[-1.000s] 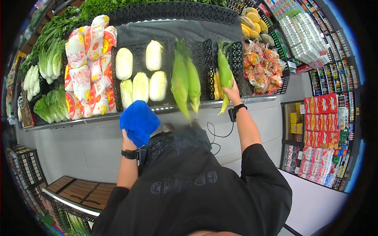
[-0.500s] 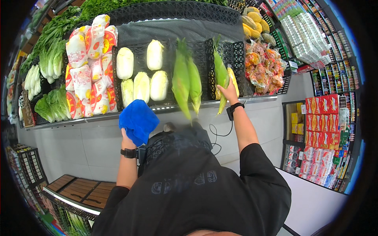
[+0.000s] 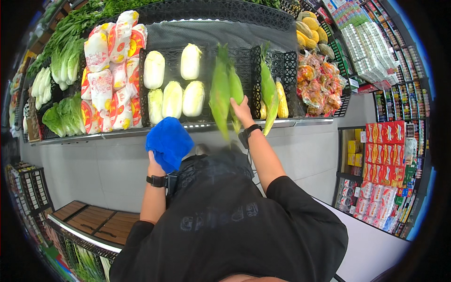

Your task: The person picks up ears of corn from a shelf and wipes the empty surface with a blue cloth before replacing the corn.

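My left hand (image 3: 154, 165) grips a bunched blue cloth (image 3: 169, 144) in front of the shelf edge. Two long ears of corn in green husks lie side by side on the black rack. The left ear (image 3: 219, 89) is untouched. Around the lower part of the right ear (image 3: 236, 84) is my right hand (image 3: 241, 112), its thumb on the husk's left side; part of its grip is hidden. Past a black divider lie another husked ear (image 3: 268, 89) and a bare yellow ear (image 3: 282, 100), partly in plastic.
Left of the corn are several napa cabbages (image 3: 172, 99) and white bags with red and yellow print (image 3: 101, 89). Leafy greens (image 3: 66, 117) fill the far left. Bagged orange-red produce (image 3: 319, 82) sits at the right. A metal edge (image 3: 300, 122) runs along the front.
My right hand has left the husked ear beyond the divider and moved left to the right ear of the pair. My left hand still holds the cloth. The view has shifted slightly.
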Tool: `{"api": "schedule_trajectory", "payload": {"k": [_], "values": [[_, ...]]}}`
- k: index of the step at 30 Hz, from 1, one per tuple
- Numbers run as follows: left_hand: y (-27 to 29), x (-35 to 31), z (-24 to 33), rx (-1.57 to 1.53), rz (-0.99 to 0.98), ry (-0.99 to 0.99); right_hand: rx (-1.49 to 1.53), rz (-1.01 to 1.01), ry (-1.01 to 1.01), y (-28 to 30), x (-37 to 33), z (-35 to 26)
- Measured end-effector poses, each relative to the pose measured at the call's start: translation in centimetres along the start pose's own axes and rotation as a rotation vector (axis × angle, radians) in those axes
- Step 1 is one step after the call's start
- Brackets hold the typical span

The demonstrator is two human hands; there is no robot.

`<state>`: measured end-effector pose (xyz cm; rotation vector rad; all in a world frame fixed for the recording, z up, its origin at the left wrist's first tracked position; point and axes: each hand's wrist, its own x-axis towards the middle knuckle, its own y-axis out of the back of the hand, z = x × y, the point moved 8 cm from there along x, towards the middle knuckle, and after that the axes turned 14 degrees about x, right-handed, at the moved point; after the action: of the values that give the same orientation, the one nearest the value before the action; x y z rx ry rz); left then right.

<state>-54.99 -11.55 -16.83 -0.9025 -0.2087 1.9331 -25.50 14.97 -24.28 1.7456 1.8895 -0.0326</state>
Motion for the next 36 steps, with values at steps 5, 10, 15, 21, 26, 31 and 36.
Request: {"api": "schedule_trajectory", "payload": {"k": [5, 10, 15, 21, 26, 31, 36], "values": [[4.1, 1.5, -2.3, -0.083, -0.162, -0.067, 0.302, -0.026, 0.048, -0.1, 2.0, 1.8], [7.5, 1.9, -3.9, 0.007, -0.041, -0.048, 0.783, -0.198, -0.154, 0.2, -1.2, -1.7], [5.4, 2.4, -3.1, 0.095, -0.108, -0.083, 0.942, -0.269, -0.167, 2.7, -4.3, -4.6], [-0.3, 1.4, 0.0, -0.165, -0.301, -0.058, 0.713, -0.062, 0.199, 10.6, -5.4, -8.4], [-2.0, 2.0, 0.8, -0.042, -0.265, -0.041, 0.222, 0.247, 0.352, 20.4, -2.0, -7.8], [-2.6, 2.3, 0.1, -0.015, -0.25, 0.031, -0.095, 0.303, 0.282, 23.0, 2.4, -3.7], [-4.6, 0.9, 0.6, -0.029, -0.191, -0.009, -0.077, 0.197, 0.239, 21.4, 4.6, -1.8]]}}
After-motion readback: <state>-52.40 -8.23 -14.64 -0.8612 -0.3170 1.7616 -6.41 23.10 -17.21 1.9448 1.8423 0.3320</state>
